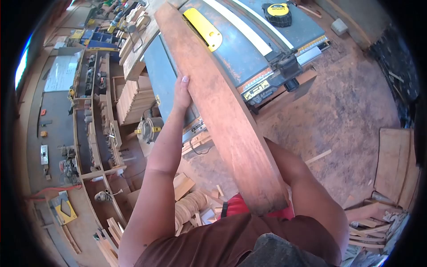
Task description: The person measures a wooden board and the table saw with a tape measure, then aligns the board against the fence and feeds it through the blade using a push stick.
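Closest to the lens I had the brown shirt [231,242], and just above it the near end of the long reddish plank [227,115], its blunt end sitting over a patch of red cloth [238,205]. The plank ran away from the body and up to the left, and its far part lay across the top of the table saw [253,53], right beside the yellow blade guard [203,27].

The left hand [181,91] lay against the plank's left edge about halfway along it. Its fingers were stretched almost straight and pressed flat to the wood, not curled round anything. I could not see the thumb.

The right arm [311,196] passed under the near end of the plank. The right hand was hidden behind the wood, so I could not tell how its fingers were set.

A yellow and black tape measure [276,13] sat on the far side of the saw top, well apart from the plank. A stack of cut wood pieces [133,100] stood left of the saw, and sawdust covered the floor [351,107] on the right.
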Demonstrator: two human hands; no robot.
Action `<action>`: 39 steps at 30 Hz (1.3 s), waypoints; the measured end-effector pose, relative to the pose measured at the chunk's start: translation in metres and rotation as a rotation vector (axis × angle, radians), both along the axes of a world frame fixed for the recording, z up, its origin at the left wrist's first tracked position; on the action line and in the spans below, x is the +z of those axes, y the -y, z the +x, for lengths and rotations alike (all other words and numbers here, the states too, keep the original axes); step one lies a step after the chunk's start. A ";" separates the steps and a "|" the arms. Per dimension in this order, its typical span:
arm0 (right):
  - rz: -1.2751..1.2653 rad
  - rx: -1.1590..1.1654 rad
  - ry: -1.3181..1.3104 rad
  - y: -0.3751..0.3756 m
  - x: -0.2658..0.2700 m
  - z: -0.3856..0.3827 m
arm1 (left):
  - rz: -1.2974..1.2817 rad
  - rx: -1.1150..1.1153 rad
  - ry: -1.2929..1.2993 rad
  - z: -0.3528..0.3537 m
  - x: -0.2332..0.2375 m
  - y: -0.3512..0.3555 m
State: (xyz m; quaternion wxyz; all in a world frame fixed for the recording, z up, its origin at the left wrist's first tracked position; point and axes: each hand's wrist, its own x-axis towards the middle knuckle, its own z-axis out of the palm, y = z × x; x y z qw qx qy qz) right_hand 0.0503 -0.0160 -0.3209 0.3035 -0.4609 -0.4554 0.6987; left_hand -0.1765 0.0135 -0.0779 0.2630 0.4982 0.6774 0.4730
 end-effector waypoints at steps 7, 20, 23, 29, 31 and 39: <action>0.093 0.114 -0.075 -0.052 0.005 0.042 | -0.036 0.057 -0.057 0.012 0.013 -0.004; 0.377 0.226 -0.005 -0.058 0.059 0.048 | -0.008 0.052 0.069 0.007 0.001 0.001; 0.333 0.189 0.110 -0.054 0.082 0.046 | -0.009 0.003 0.075 -0.005 -0.006 0.001; 0.287 0.361 0.357 -0.073 0.055 0.057 | -0.004 0.051 0.090 0.006 -0.001 0.000; 0.499 0.582 0.612 -0.040 0.003 0.017 | -0.027 0.044 0.138 0.017 0.007 0.000; 0.356 0.618 0.272 -0.086 0.064 0.061 | -0.030 0.057 0.150 0.011 0.003 -0.001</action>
